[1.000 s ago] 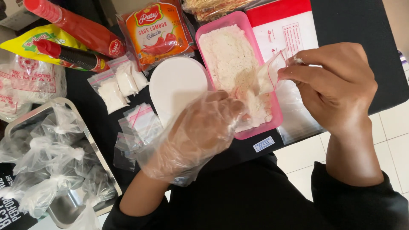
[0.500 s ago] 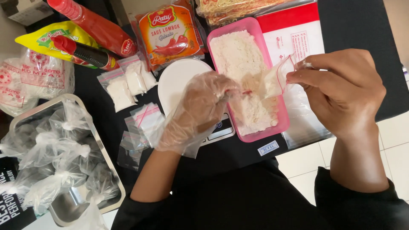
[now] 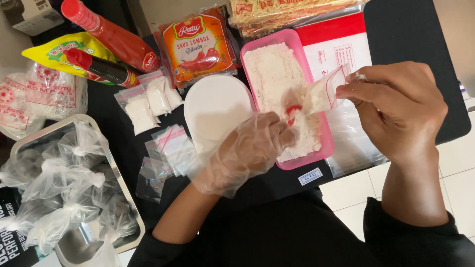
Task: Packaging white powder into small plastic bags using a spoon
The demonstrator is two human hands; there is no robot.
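Observation:
My left hand (image 3: 247, 151) wears a loose clear plastic glove and pinches a small red spoon (image 3: 293, 112) at the mouth of a small clear zip bag (image 3: 324, 94). My bare right hand (image 3: 396, 106) holds that bag open by its top edge, over the pink tray (image 3: 324, 141) filled with white crumbly powder (image 3: 269, 74). Some white powder sits in the bag. The spoon's bowl is hidden by the glove and bag.
A white round scale (image 3: 213, 106) sits left of the tray. Filled small bags (image 3: 148, 101) and empty zip bags (image 3: 168, 148) lie nearby. Sauce bottles (image 3: 111, 37), an orange sauce pouch (image 3: 198, 44), a metal tray of tied plastic bags (image 3: 64, 183) and stacked empty bags (image 3: 354, 143) surround them.
My gloved left hand moved up from the tray's near edge to the bag's mouth, bringing the red spoon there. My right hand lifted the bag slightly, still holding it open.

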